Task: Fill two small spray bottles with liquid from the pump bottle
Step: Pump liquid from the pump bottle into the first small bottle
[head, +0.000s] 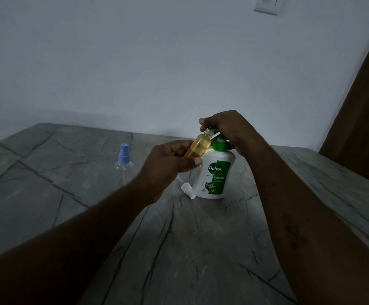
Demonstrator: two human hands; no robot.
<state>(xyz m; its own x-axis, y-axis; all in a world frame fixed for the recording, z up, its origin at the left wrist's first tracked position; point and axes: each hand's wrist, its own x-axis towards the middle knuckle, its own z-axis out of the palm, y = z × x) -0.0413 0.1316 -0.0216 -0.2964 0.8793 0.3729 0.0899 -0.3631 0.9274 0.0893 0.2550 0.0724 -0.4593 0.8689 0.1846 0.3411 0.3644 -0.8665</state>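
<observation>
A white pump bottle (215,172) with a green label and green pump stands upright on the grey stone table (179,238). My right hand (225,126) lies over the pump head, fingers curled round it. My left hand (168,164) grips a small clear spray bottle (198,145) holding amber liquid, tilted with its open neck at the pump's spout. Its white spray cap (188,190) lies on the table beside the pump bottle's base. A second clear spray bottle (124,164) with a blue spray top stands upright to the left.
A pale wall rises behind the table's far edge. A brown door or panel (362,119) stands at the right. The table's right edge runs diagonally near my right forearm. The light is dim.
</observation>
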